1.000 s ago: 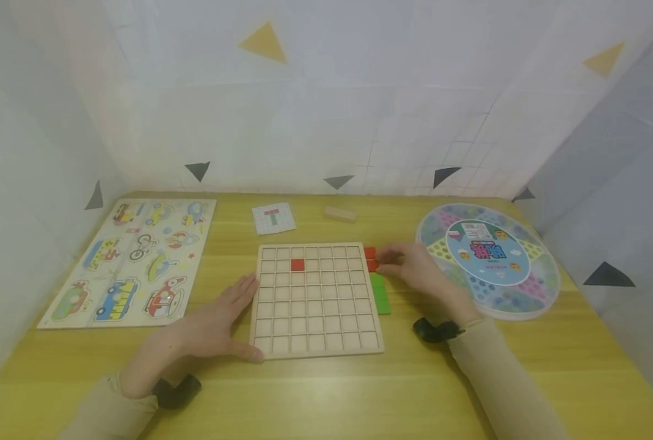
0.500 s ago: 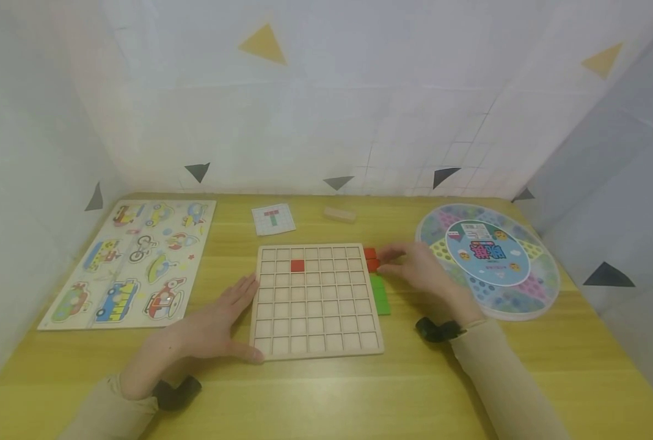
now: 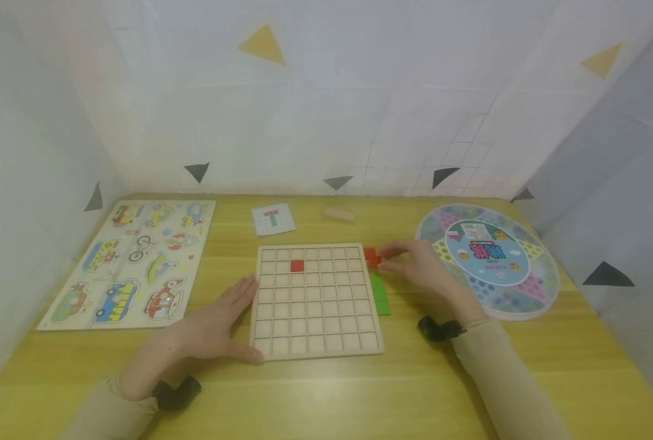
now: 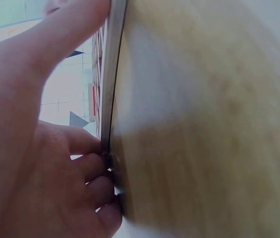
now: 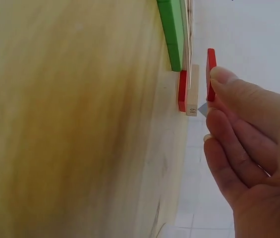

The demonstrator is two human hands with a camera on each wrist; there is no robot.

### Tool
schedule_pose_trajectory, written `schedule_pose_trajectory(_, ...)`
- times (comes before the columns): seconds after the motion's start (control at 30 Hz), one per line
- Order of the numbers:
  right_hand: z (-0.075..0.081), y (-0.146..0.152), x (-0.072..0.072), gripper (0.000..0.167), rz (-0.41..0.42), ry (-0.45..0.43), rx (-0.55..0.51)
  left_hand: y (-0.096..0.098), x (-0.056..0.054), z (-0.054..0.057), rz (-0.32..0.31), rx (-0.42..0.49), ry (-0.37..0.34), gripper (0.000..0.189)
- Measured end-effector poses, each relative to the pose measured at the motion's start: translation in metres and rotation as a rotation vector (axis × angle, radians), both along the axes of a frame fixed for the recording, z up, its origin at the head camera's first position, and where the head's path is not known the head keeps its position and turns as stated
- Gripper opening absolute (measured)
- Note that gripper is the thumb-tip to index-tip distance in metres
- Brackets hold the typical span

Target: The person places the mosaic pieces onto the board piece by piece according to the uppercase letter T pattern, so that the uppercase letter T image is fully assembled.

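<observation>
A wooden grid board (image 3: 315,308) lies in the middle of the table, with one red tile (image 3: 297,266) in its second row. Along the board's left edge rests my left hand (image 3: 207,330), fingers stretched out and thumb at the near corner; the left wrist view shows its fingertips against the board's side. My right hand (image 3: 419,269) is just off the board's upper right. Between thumb and fingers it pinches a red square tile (image 5: 210,74), raised off the table in the right wrist view. Another red tile (image 5: 182,90) lies below, beside green tiles (image 3: 380,295).
A picture card (image 3: 273,219) with a red and green T pattern and a small wooden block (image 3: 339,214) lie behind the board. To the left is a vehicle puzzle board (image 3: 134,263). A round Chinese checkers set (image 3: 488,260) stands at the right.
My right hand has moved slightly to the right and lifted the red tile from beside the board. The left hand has stayed in place.
</observation>
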State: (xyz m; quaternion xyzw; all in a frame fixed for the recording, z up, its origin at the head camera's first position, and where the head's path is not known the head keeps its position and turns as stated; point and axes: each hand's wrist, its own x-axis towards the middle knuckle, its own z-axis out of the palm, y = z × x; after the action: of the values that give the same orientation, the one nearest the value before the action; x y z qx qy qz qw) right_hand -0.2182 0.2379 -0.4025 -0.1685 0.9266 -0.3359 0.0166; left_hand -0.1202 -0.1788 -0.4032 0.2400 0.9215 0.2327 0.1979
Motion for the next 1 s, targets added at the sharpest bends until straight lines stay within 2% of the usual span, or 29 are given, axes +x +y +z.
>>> schedule_pose_trajectory(0.53,0.01,-0.011,0.007,0.024,-0.018,0.034,-0.043,0.0,0.0,0.001,-0.001,0.0,-0.004,0.133)
schedule_pose_trajectory(0.7,0.013,-0.017,0.01,0.026,-0.001,0.01,-0.056,0.0,0.0,0.001,0.002,0.001,-0.008,0.133)
schedule_pose_trajectory(1.0,0.01,-0.023,0.01,0.022,0.043,0.051,-0.088,0.0,0.0,0.0,-0.001,0.0,-0.003,0.133)
